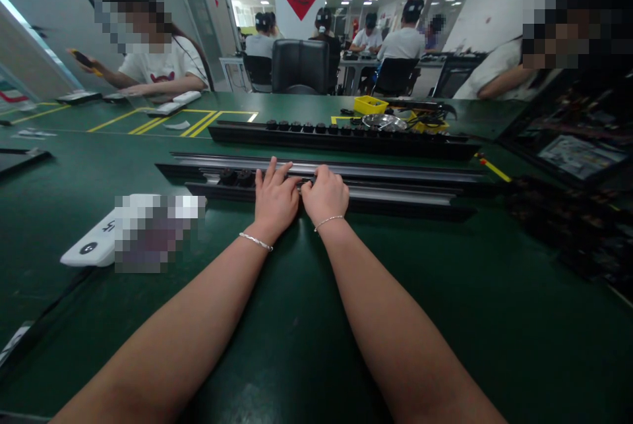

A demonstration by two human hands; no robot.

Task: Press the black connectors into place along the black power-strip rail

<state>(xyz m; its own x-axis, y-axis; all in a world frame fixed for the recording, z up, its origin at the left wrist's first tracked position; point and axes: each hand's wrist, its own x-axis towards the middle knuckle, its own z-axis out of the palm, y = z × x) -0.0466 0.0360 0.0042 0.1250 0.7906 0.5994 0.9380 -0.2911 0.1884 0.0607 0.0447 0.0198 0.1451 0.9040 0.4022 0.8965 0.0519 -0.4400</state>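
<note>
A long black rail [395, 208] with a silvery inner channel lies across the green table in front of me. My left hand [277, 196] rests on it, fingers spread and thumb toward the other hand. Right beside it, my right hand [326, 194] has its fingers curled together over the channel; a dark bit shows at the fingertips, too hidden to name. Two round black parts [236, 177] sit in the channel left of my hands. Directly behind lies a second black rail [420, 171], its silvery channel showing.
Farther back, another black rail [297, 136] carries a row of small black parts. Beyond it are a yellow bin [370, 105] and a clear dish [384, 122]. A white power bank [93, 239] lies left, a dark pile [558, 219] right. People sit around the table.
</note>
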